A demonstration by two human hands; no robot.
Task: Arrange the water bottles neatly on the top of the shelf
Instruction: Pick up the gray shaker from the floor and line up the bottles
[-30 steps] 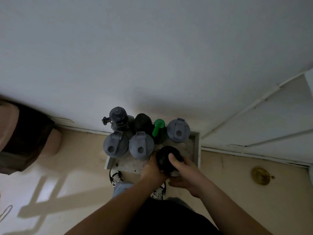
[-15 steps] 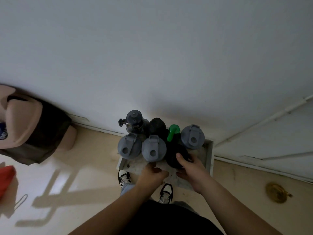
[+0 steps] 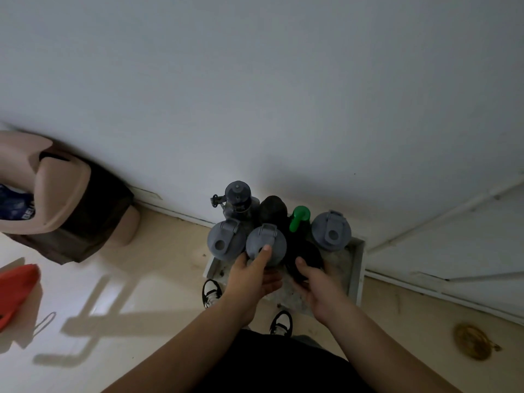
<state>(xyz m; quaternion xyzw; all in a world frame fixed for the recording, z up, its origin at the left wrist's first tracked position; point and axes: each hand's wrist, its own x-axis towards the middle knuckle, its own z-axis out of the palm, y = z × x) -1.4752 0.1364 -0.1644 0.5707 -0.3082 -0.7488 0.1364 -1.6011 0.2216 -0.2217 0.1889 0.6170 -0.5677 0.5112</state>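
The left hand (image 3: 251, 275) touched a lidded bottle (image 3: 266, 245) on the shelf (image 3: 357, 268); just right of it, the right hand (image 3: 317, 282) cupped a bottle (image 3: 307, 255). 5 more bottles stood left and behind.

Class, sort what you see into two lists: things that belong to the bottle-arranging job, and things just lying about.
Job: grey-lidded bottles, green-capped bottle, black-lidded bottle, shelf top, left hand, right hand.

Lying about: lidded bin, red item, brass object on floor.
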